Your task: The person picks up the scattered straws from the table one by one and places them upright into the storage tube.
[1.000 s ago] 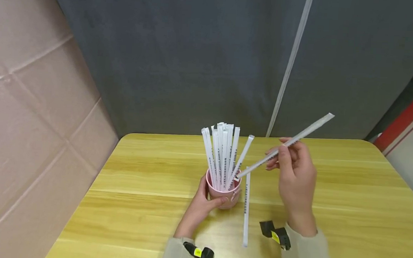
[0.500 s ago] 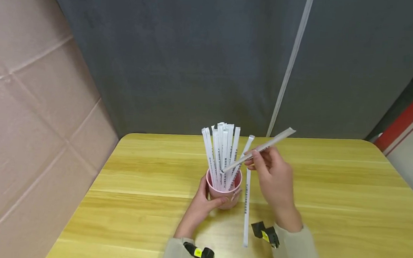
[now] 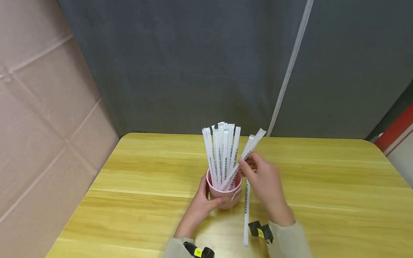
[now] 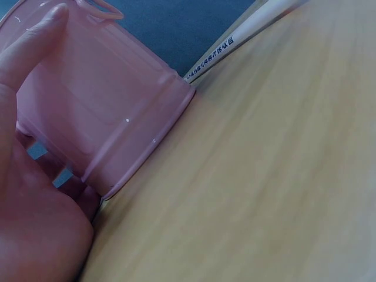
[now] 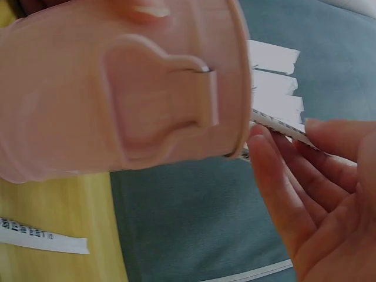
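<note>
A pink cup stands on the table, filled with several paper-wrapped straws that lean out of its mouth. My left hand grips the cup from the left, its thumb across the front, as the left wrist view also shows on the pink wall. Between thumb and fingers my right hand pinches one wrapped straw, tilted to the right, its lower end inside the cup. In the right wrist view that straw passes behind the rim. Another wrapped straw lies on the table right of the cup.
The wooden table has its back edge against a dark grey curtain. A pinkish covering hangs at the left. On the cup's side a folded handle shows.
My right hand has moved left and slightly down, bringing the pinched straw from right of the cup into its mouth. The left hand and the cup have stayed in place.
</note>
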### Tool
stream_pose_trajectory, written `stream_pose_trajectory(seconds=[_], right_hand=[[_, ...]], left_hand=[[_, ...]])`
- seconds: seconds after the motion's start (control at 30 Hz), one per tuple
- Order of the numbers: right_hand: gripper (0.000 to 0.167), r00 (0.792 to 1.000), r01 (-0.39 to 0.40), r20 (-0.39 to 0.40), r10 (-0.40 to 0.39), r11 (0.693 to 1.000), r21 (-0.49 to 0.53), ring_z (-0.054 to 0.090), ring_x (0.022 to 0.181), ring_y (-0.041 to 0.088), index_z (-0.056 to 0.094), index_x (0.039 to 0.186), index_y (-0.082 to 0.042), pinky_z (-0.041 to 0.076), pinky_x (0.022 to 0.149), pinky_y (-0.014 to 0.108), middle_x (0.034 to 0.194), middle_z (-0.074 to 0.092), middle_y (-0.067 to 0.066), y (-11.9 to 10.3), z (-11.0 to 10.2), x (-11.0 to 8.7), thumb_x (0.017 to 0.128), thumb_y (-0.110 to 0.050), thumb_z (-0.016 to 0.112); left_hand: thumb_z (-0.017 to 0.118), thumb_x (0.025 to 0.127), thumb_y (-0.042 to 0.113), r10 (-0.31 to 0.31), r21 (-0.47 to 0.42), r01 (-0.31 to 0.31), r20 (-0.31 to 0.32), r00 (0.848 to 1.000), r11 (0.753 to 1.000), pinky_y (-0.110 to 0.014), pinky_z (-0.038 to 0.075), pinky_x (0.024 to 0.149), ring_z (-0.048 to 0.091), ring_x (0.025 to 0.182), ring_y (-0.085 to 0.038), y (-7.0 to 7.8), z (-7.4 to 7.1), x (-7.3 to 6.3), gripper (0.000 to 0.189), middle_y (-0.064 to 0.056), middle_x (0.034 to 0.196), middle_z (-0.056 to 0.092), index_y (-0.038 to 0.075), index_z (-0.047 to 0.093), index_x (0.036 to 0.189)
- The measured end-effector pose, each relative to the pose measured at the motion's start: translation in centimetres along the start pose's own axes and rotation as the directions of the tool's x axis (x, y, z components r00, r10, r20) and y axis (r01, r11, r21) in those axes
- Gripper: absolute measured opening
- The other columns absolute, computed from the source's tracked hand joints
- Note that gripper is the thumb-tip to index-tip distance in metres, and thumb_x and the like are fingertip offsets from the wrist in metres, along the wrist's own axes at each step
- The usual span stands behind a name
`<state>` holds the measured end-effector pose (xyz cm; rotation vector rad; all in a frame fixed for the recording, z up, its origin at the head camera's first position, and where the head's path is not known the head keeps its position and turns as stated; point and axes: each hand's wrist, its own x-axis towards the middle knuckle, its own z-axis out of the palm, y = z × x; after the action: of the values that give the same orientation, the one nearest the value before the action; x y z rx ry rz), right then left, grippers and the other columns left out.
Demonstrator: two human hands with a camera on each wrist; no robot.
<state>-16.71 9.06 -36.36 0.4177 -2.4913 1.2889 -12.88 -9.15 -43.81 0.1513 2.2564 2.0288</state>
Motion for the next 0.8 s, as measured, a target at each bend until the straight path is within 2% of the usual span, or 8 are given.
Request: stream_pose_trajectory(seconds=[0.2,0.4,0.6,0.8], right_hand=[[0.016,0.998,-0.035,0.048,0.037,0.999,-0.042,0.059,0.075,0.013,0.061,0.091,-0.011,0.052,0.066,0.031,0.082,0.064,-0.001,0.3,0.3,0.1,0.084,-0.027,0.061],[0.015,0.996,-0.017,0.083,0.027,0.992,-0.123,0.052,0.068,0.013,0.063,0.081,-0.012,0.046,0.06,0.027,0.075,0.058,-0.003,0.6,0.6,0.2,0.082,-0.027,0.064],[0.019,0.995,-0.017,0.088,0.035,0.98,-0.197,0.044,0.063,0.014,0.062,0.08,-0.012,0.038,0.055,0.026,0.071,0.051,-0.003,0.9,1.1,0.1,0.08,-0.03,0.066],[0.021,0.99,-0.041,0.123,0.063,0.984,-0.174,0.046,0.065,0.014,0.061,0.085,-0.011,0.04,0.057,0.026,0.073,0.052,-0.002,1.2,1.0,0.1,0.08,-0.031,0.066]], left_hand=[[0.076,0.069,0.024,0.001,-0.003,-0.001,0.0,1.0,1.0,-0.042,0.013,0.108,0.017,0.131,-0.012,-0.1,0.0,0.1,0.091,0.01,0.143,0.024,0.038,0.017,0.138],[0.076,0.069,0.023,0.003,-0.008,-0.003,-0.004,1.0,1.0,-0.043,0.013,0.108,0.016,0.131,-0.013,0.0,0.0,0.0,0.092,0.008,0.144,0.023,0.035,0.017,0.139],[0.075,0.069,0.023,-0.002,-0.011,0.002,-0.005,1.0,1.0,-0.043,0.015,0.107,0.017,0.131,-0.013,0.0,0.0,0.0,0.092,0.007,0.144,0.022,0.032,0.017,0.14],[0.076,0.069,0.023,0.007,-0.018,-0.008,-0.005,1.0,1.0,-0.043,0.015,0.107,0.018,0.131,-0.014,-0.1,0.0,0.0,0.092,0.007,0.144,0.022,0.032,0.017,0.14]])
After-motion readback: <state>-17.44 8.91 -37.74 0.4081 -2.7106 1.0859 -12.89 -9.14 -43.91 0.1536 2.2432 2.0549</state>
